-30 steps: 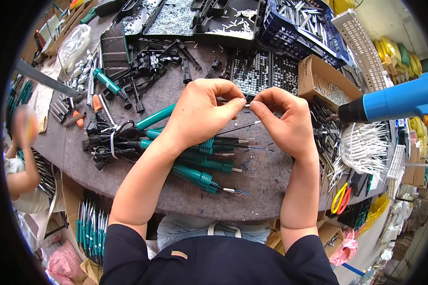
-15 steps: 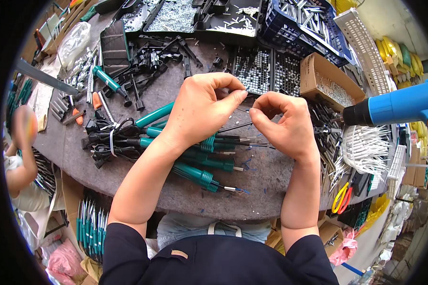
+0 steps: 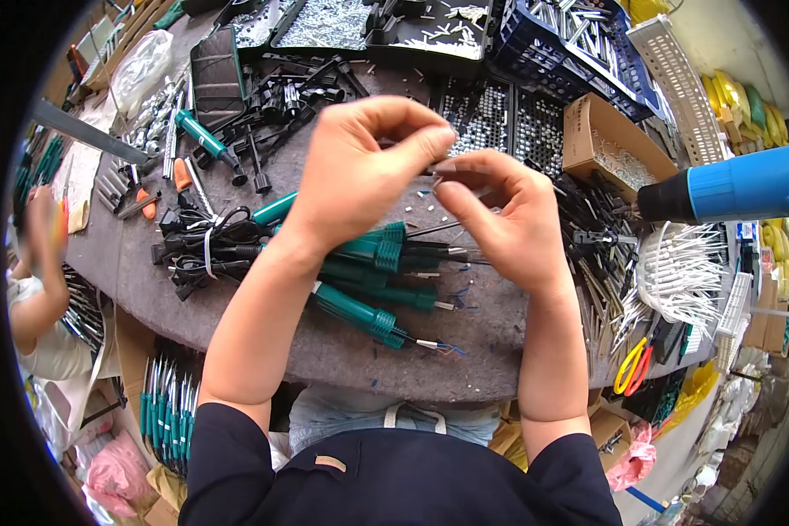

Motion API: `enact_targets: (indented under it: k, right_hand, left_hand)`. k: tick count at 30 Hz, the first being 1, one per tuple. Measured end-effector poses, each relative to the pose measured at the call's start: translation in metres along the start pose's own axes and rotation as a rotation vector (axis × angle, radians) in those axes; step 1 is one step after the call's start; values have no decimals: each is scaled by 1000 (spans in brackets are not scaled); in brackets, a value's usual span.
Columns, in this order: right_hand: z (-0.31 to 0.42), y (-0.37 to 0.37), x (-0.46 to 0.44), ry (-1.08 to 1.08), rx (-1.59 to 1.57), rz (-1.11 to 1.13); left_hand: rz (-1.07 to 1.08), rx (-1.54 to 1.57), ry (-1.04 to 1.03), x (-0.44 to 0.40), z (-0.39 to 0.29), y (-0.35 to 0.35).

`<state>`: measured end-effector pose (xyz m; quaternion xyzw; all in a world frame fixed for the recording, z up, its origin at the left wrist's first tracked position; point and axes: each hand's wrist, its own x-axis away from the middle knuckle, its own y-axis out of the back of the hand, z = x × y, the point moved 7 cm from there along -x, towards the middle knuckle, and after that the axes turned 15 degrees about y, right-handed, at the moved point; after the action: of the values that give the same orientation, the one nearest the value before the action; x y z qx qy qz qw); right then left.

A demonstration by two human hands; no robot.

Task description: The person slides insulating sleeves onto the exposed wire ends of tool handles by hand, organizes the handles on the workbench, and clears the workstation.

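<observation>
My left hand (image 3: 364,167) is above the middle of the table, thumb and forefinger pinched together. Close beside it, my right hand (image 3: 508,210) also has its fingertips drawn together. A tiny dark piece shows near the right fingertips; what it is, and what the left pinch holds, I cannot make out. Below the hands lie green ribbed handles (image 3: 359,317) with thin wires (image 3: 445,348) coming out of their ends. Black power cords (image 3: 193,254), tied in a bundle, lie to their left.
A blue heat gun (image 3: 736,186) juts in from the right, above white sleeved parts (image 3: 679,276). A cardboard box (image 3: 618,145), a blue crate (image 3: 552,66) and black trays (image 3: 478,110) of small parts line the back. Yellow-and-red-handled scissors (image 3: 631,368) lie at right. Another person's arm (image 3: 48,289) is at left.
My right hand has moved left and slightly up, bringing its fingertips close to my left hand's. My left hand has risen slightly and turned. The view has shifted a little.
</observation>
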<state>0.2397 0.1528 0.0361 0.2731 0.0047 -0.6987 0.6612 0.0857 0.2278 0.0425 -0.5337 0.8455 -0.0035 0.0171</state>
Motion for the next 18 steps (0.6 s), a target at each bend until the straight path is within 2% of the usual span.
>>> enact_targets:
  k: [1,4,6,8,9,12,13,17,18]
  right_hand:
    - [-1,2,0,6,-50,-14]
    - [-8,12,-2,54,-113,-179]
    - [-10,14,0,21,5,-124]
    - [-3,4,-3,39,75,14]
    - [3,-6,-10,81,189,191]
    - [16,-34,-26,388,415,426]
    - [14,-41,-29,420,494,494]
    - [12,-69,-44,394,601,701]
    - [11,-71,-46,354,598,694]
  left_hand:
    - [-8,93,124,-1,1,8]
    - [-87,200,6,-6,-5,26]
    - [-105,264,12,-9,-4,31]
    - [-98,313,21,-10,3,31]
    - [-90,308,41,-10,5,30]
    - [-86,346,68,-11,11,25]
    - [-97,329,72,-12,11,25]
    - [-116,317,104,-10,9,26]
    - [-142,294,95,-10,10,27]
